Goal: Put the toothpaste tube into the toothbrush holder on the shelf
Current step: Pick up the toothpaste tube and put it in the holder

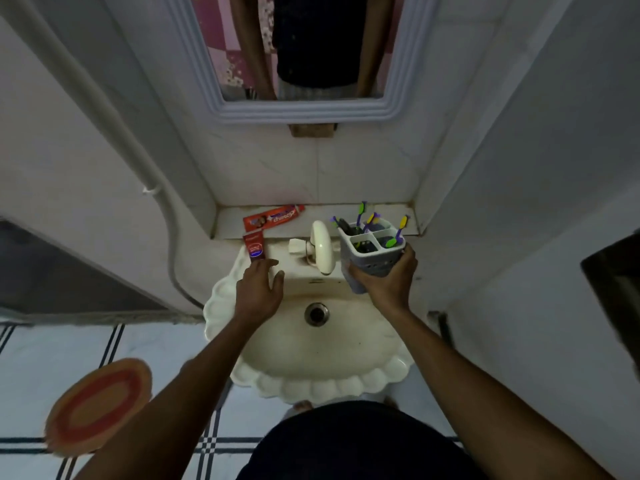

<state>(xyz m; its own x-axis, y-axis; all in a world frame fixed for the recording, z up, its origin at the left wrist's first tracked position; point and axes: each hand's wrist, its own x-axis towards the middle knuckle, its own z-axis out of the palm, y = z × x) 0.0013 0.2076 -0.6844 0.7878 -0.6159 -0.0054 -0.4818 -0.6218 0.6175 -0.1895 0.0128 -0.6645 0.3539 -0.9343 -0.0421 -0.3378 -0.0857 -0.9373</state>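
Right hand (386,282) fingers wrapped round toothbrush holder (372,252) over sink (322,358); left hand (258,289) fingers spread, small red tube (255,247) at 12; tap (320,245) between; long toothpaste tube (273,218) on shelf (322,211).

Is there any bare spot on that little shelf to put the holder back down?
Yes: the shelf is bare from the red toothpaste tube rightward to the corner, behind the tap. Its left end is crowded: that tube, and a smaller red one below it.

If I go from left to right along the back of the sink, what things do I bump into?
Dark red toothpaste tube → left hand → tap → toothbrush holder, held in the right hand.
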